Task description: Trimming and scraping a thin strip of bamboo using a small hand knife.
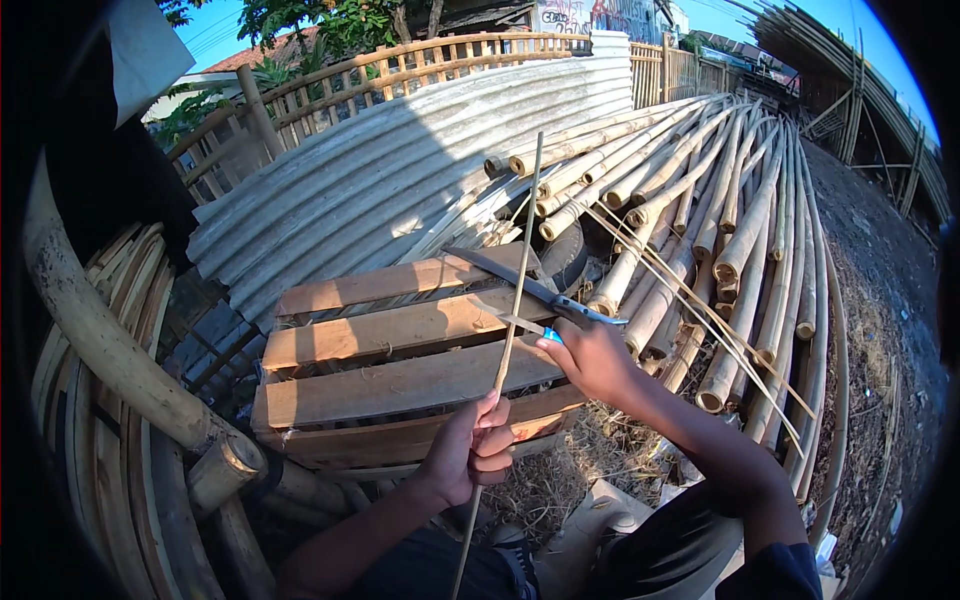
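Note:
My left hand point(468, 450) is closed around a thin bamboo strip point(522, 250), which stands nearly upright and slants a little to the right at its top. In my right hand point(592, 362) is a small knife point(552, 336) with a blue handle; its short pale blade points left and crosses the strip above my left fist. A long dark blade point(515, 277) with some blue at its right end lies just beyond the knife, over the wooden crate point(385, 388). Whether my right fingers touch this long blade, I cannot tell.
Several long bamboo poles point(735, 250) are stacked to the right, with thin split strips point(700, 308) across them. Corrugated sheets point(350, 190) lean by a bamboo fence point(400, 72). A thick bent bamboo pole point(125, 360) and split slats point(95, 450) stand at the left.

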A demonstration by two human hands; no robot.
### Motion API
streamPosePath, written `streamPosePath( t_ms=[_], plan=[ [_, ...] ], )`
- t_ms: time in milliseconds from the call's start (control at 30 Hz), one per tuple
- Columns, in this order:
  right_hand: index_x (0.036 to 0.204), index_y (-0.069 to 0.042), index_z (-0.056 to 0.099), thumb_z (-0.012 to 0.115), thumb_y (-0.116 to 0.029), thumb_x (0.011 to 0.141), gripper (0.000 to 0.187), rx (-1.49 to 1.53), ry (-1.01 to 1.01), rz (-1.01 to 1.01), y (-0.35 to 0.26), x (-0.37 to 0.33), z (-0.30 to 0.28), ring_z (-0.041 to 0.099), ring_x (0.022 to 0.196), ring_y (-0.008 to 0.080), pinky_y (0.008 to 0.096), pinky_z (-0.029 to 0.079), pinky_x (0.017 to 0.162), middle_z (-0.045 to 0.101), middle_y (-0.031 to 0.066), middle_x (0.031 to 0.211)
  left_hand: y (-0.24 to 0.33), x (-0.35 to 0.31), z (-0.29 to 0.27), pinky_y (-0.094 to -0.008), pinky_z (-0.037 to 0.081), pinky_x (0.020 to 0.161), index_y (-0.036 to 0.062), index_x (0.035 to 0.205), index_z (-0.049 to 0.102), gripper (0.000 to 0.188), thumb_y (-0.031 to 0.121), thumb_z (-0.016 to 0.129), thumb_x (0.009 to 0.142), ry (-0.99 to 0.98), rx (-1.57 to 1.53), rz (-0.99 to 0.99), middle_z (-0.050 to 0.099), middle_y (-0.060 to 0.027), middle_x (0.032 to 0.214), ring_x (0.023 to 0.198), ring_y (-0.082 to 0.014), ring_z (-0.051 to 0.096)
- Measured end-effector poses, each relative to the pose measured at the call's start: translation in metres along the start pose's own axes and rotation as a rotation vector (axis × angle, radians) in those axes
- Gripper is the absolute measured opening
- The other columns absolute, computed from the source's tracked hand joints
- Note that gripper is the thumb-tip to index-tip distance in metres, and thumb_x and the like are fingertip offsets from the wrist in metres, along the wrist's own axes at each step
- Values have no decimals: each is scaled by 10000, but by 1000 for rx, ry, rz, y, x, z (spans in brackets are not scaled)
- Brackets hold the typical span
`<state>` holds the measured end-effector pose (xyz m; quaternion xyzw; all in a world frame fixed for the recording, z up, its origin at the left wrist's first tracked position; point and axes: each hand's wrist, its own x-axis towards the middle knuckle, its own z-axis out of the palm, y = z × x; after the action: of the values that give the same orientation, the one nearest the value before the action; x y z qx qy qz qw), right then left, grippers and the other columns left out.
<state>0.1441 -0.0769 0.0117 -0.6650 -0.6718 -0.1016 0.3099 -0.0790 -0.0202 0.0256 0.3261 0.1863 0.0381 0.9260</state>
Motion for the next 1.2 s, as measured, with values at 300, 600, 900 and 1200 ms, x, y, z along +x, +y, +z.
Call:
streamPosePath(
  t_ms=[300, 600, 900, 1200],
  plan=[
    [730, -47, 529, 509, -442, 885, 424, -91, 38, -239, -33, -10, 21, 506, 387, 331, 405, 401, 391, 438, 124, 416, 5, 8, -7, -212, 117, 354, 204, 667, 355, 368, 440, 373, 949, 151, 65, 151, 209, 77, 471, 366, -49, 158],
    [754, -12, 504, 503, -392, 903, 408, 9, -37, -330, -39, -8, 13, 514, 452, 376, 429, 414, 453, 476, 161, 470, -6, 0, -2, -214, 101, 351, 194, 663, 342, 378, 433, 361, 955, 65, 64, 135, 194, 70, 472, 369, -45, 133],
    [786, -24, 537, 492, -416, 900, 411, -25, 69, -200, -13, 12, 3, 548, 444, 348, 413, 448, 438, 500, 149, 464, -4, 0, 12, -215, 106, 351, 167, 703, 345, 341, 386, 350, 965, 232, 326, 213, 197, 64, 476, 366, -41, 145],
    [861, -40, 590, 523, -429, 878, 395, 38, 18, 47, -1, 16, 12, 521, 432, 346, 446, 408, 441, 448, 160, 450, -7, 6, 13, -218, 130, 360, 149, 718, 355, 340, 391, 380, 956, 248, 367, 244, 252, 42, 509, 379, -47, 188]
  ],
)
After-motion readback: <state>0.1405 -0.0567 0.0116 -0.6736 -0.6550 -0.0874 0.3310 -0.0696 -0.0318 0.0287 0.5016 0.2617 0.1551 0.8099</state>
